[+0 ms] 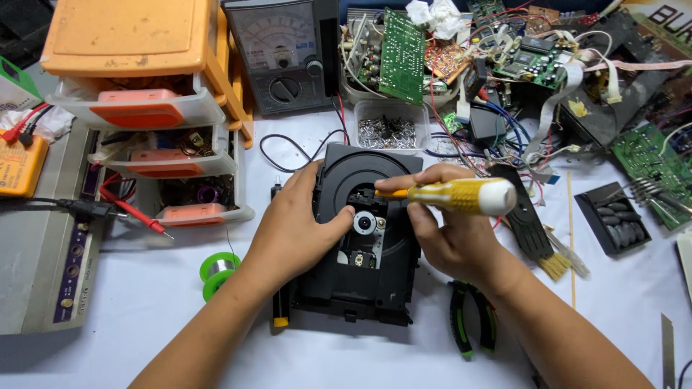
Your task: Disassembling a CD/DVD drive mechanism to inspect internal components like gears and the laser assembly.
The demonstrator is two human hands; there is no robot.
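Note:
A black disc-drive mechanism (364, 173) with a round tray recess and a silver spindle hub (365, 222) lies flat on the white table (144, 302). My left hand (295, 223) rests on its left edge, the thumb touching the area beside the hub. My right hand (450, 234) holds a yellow-and-white screwdriver (461, 196), whose tip points left into the black part just above the hub. The drive's right side is partly hidden by my right hand.
An orange drawer cabinet (144, 94) and an analog meter (285, 54) stand behind. Circuit boards and wires (504, 57), a clear box of screws (389, 130), green-handled pliers (472, 317), a brush (537, 238), a solder spool (218, 270) and a grey instrument (40, 238) surround the drive.

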